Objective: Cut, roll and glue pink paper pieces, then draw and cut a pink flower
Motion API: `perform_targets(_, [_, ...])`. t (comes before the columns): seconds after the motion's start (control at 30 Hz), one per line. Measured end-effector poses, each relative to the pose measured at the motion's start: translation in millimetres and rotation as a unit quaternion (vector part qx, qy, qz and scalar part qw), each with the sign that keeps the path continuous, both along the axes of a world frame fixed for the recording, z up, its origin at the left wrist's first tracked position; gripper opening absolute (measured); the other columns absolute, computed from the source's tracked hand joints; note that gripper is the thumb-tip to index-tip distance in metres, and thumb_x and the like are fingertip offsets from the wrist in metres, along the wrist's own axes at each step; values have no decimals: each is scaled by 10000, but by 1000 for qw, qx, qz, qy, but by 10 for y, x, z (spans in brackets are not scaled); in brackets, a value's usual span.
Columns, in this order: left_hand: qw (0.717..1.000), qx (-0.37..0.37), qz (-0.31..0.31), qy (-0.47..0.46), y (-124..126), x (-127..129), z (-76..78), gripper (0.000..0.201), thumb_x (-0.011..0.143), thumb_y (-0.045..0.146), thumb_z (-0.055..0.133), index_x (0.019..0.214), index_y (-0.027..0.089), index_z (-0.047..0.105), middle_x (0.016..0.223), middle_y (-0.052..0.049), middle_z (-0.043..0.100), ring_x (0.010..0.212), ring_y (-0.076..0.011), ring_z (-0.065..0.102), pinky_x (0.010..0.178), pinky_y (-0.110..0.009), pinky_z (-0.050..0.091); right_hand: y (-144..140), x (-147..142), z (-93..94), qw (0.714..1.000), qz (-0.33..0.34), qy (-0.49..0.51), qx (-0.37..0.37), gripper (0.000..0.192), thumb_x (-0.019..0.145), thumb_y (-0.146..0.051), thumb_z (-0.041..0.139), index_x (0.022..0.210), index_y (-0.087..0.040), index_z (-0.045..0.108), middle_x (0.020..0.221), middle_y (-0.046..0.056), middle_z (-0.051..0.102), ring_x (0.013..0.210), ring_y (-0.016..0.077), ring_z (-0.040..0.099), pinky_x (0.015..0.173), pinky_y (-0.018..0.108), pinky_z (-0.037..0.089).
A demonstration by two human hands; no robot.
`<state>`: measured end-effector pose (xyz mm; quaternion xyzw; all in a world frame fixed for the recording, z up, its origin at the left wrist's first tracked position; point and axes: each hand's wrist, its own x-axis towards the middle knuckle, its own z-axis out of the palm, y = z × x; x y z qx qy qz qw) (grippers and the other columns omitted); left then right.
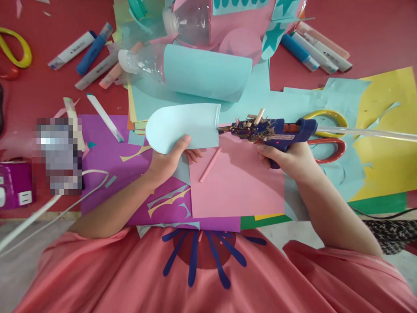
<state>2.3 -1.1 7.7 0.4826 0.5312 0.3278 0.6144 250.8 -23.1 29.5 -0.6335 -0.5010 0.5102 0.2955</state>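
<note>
Pinched between the thumb and fingers of my left hand (pixel 171 158) is a light blue paper piece (pixel 185 124), rounded at its left end and folded along its straight right edge. My right hand (pixel 289 158) grips a dark blue hot glue gun (pixel 293 132), its front crusted with bits of debris. The nozzle meets or nearly touches the folded edge of the paper. From the gun's back a clear glue stick (pixel 368 131) sticks out to the right. Below lies a pink sheet (pixel 241 187) with a small rolled pink paper strip (pixel 210 165) on it.
Behind the paper lies a plastic bottle (pixel 208 71) wrapped in light blue paper, with another bottle (pixel 192 21) beyond. Markers (pixel 94 48) lie at both sides. Scissors (pixel 325 150) sit beside the glue gun. Purple paper (pixel 107 191) carries offcuts, and a white cable (pixel 42 219) crosses the left.
</note>
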Motion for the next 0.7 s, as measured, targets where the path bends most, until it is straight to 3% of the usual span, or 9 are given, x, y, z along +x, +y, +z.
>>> perform_targets(0.27, [999,-14,-27,28,-20,-2,47,417,822,510,547,576,185,631,569,-55,666,529,-163,639,533,-280,557,-5,11,-48,999,-23,16,23,273,712,-344,688,537,-210,526,438,-34,526,369,104,476,398,256,393])
perform_targets(0.4, [999,-11,-32,5,-10,4,17,453,807,558,563,555,186,621,543,-58,641,502,-167,623,521,-298,551,21,104,18,997,-48,-1,63,236,746,-261,668,542,-199,565,424,-28,518,378,88,454,419,257,378])
perform_targets(0.53, [1000,-2,-5,-12,-3,5,-35,503,782,629,595,525,196,592,515,-58,611,501,-182,620,511,-320,546,135,316,217,988,-137,0,77,67,718,-243,612,686,-188,633,499,23,602,379,124,493,403,294,367])
perform_targets(0.63, [999,18,46,-14,3,-9,-59,489,800,617,611,546,200,589,529,-54,623,529,-186,640,539,-318,550,228,506,345,977,-211,32,11,161,663,-314,524,700,-181,607,609,114,676,383,165,519,368,305,317])
perform_targets(0.7, [996,26,83,-12,14,-20,-66,469,819,595,611,565,202,585,541,-52,637,531,-177,643,548,-310,544,263,659,357,962,-271,11,11,151,635,-326,543,666,-184,584,627,132,666,417,184,546,376,304,305])
